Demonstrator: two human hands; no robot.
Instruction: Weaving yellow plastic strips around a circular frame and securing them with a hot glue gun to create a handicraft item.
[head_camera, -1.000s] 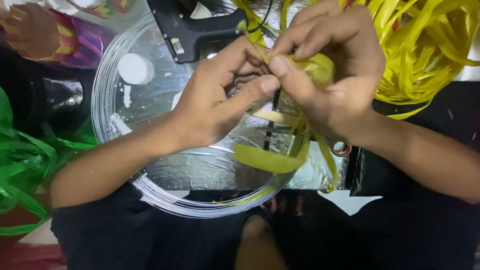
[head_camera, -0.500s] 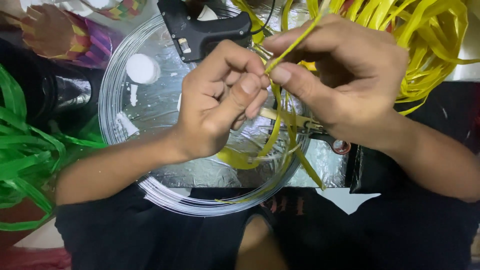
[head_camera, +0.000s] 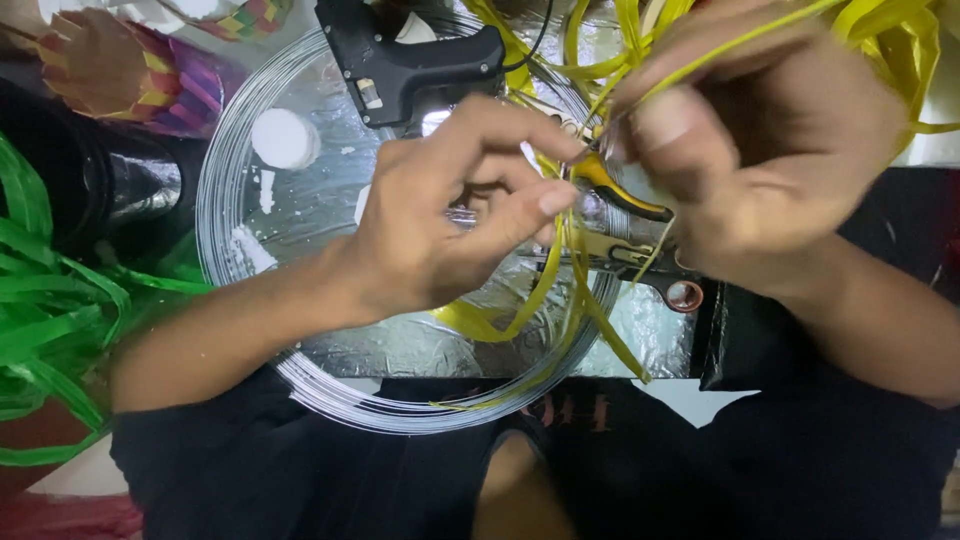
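Observation:
My left hand pinches thin yellow plastic strips between thumb and fingers over a clear round plate. The strips hang down from the pinch and loop over the plate's foil-covered bottom. My right hand is raised at the upper right and blurred; it grips a strand of the same yellow strips that runs up and right. Both hands sit close together, fingertips nearly touching. A pair of scissors with yellow-and-black handles lies under my right hand on the plate.
A black glue gun lies across the plate's far rim. A bundle of yellow strips fills the top right. Green strips lie at the left. A colourful woven piece and a black roll sit at the upper left.
The folded yellow loop has been drawn out into thin strands. My right hand moved up and right, pulling a strand taut; my left hand keeps its pinch.

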